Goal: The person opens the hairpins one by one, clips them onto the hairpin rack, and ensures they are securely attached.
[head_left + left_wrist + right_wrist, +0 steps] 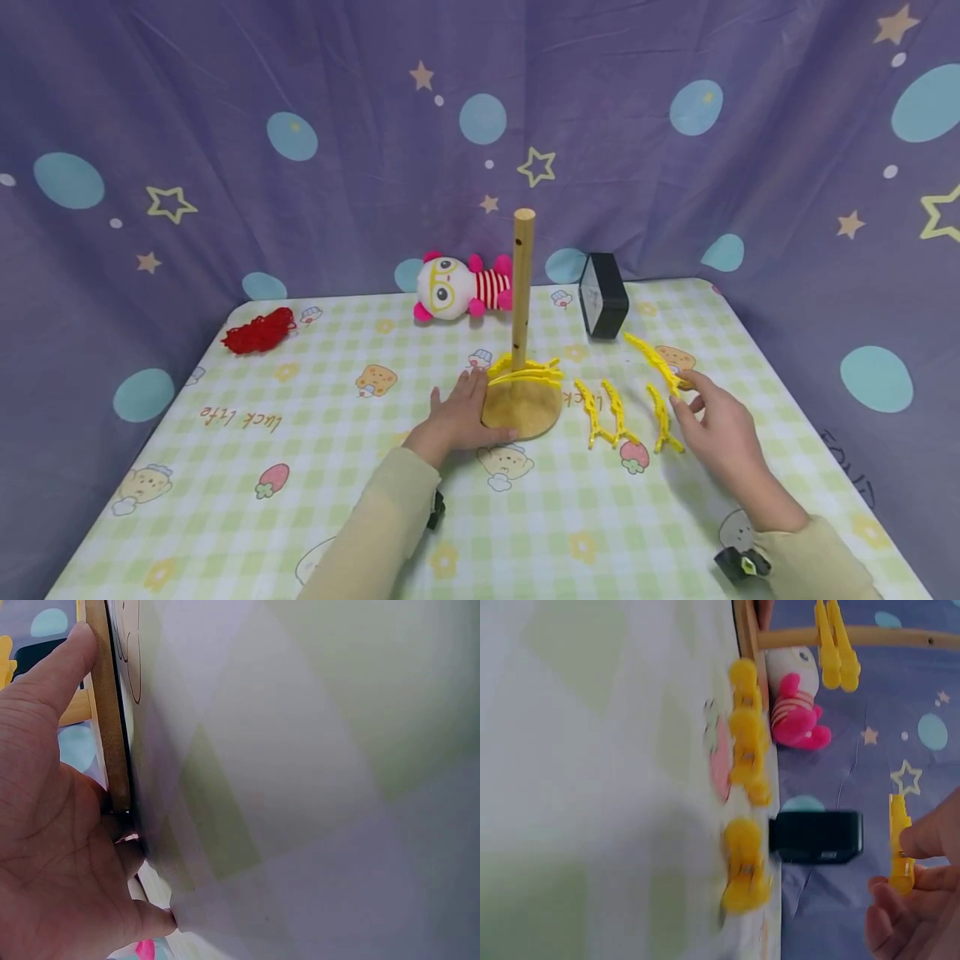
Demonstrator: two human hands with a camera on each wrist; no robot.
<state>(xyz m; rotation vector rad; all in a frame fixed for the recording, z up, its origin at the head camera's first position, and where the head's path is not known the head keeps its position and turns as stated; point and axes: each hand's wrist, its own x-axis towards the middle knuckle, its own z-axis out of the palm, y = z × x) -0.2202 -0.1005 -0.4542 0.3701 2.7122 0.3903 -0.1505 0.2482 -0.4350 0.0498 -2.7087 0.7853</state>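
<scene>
A wooden stand (pixel 522 292) with an upright pole on a round base stands mid-table. My left hand (pixel 456 414) holds the base's left rim, its thumb along the front edge; some of its fingers are hidden behind the rim in the left wrist view. Several yellow hair clips (pixel 536 372) lie crosswise at the foot of the pole. Between thumb and fingers, my right hand (pixel 723 429) pinches another yellow clip (pixel 651 354) by its forked end, raised over the table at right. Below it rest three more clips (pixel 662 417), lengthwise on the cloth.
Behind the stand lies a pink and white plush toy (pixel 453 287). A black box-shaped clock (pixel 603 296) stands at the back, just beyond the held clip. Red tangled string (pixel 261 331) lies at the far left. A purple curtain (pixel 360 142) hangs behind the checked tablecloth (pixel 322 450).
</scene>
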